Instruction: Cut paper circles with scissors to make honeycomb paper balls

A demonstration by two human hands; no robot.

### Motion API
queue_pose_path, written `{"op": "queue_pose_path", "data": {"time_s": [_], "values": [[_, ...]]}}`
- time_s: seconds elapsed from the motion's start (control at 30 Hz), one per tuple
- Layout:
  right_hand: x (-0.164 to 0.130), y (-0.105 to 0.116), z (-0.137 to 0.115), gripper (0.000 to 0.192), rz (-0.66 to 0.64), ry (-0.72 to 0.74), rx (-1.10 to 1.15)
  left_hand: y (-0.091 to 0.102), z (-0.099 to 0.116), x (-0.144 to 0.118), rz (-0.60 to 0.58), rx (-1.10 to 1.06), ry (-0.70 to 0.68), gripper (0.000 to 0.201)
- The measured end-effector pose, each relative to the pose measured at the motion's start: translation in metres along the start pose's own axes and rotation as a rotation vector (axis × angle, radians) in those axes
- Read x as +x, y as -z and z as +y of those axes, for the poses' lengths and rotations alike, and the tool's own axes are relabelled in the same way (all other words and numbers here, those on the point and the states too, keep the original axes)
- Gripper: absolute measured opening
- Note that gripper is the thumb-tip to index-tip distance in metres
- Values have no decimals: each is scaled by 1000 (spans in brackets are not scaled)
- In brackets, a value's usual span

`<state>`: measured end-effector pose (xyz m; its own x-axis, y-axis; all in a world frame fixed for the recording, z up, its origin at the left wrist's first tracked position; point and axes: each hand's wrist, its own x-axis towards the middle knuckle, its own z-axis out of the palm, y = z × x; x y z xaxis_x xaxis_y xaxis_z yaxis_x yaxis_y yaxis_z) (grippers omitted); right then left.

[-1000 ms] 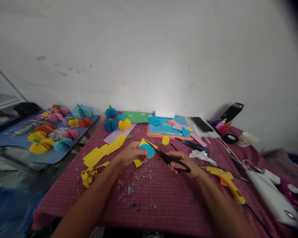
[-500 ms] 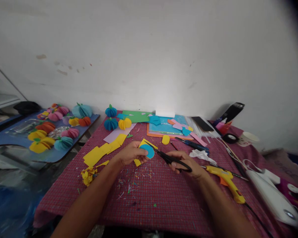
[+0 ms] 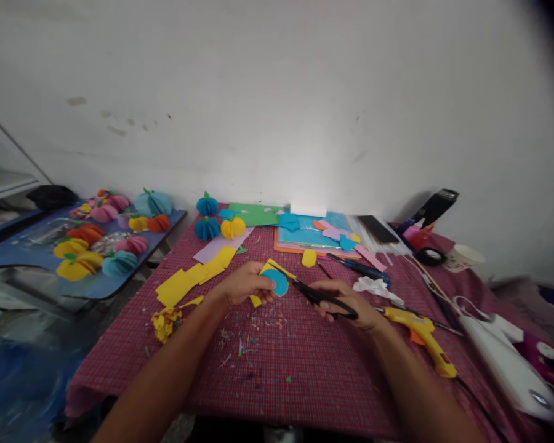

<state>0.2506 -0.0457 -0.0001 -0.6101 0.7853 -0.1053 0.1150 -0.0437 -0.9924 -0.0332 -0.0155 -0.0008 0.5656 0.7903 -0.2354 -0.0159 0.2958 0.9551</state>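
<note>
My left hand [image 3: 249, 284] pinches a blue paper circle [image 3: 277, 282] against a piece of yellow paper [image 3: 270, 266] behind it. My right hand [image 3: 339, 299] grips black-handled scissors [image 3: 316, 295], its fingers in the handle loops. The blades point left and lie at the upper right edge of the blue circle, on the yellow paper. A small yellow paper disc [image 3: 309, 258] rests on the cloth beyond the scissors. Several yellow paper pieces [image 3: 180, 288] lie left of my left hand, near crumpled yellow scraps [image 3: 165, 323].
A yellow glue gun [image 3: 420, 335] lies at the right, its cord trailing to the front. Coloured sheets [image 3: 305, 237] are stacked at the back. Paper pumpkins [image 3: 207, 228] stand at the back left, more on a blue table [image 3: 87, 288]. A black bottle [image 3: 438, 206] leans by the wall.
The whole view has shifted very slightly. Both hands keep nearly the same pose, with the blades still at the edge of the blue circle.
</note>
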Motion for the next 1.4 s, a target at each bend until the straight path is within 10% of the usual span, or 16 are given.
{"op": "queue_pose_path", "data": {"time_s": [1.4], "values": [[2, 2, 0, 48, -55, -20, -22, -2, 2, 0, -36, 1, 37, 31]]}}
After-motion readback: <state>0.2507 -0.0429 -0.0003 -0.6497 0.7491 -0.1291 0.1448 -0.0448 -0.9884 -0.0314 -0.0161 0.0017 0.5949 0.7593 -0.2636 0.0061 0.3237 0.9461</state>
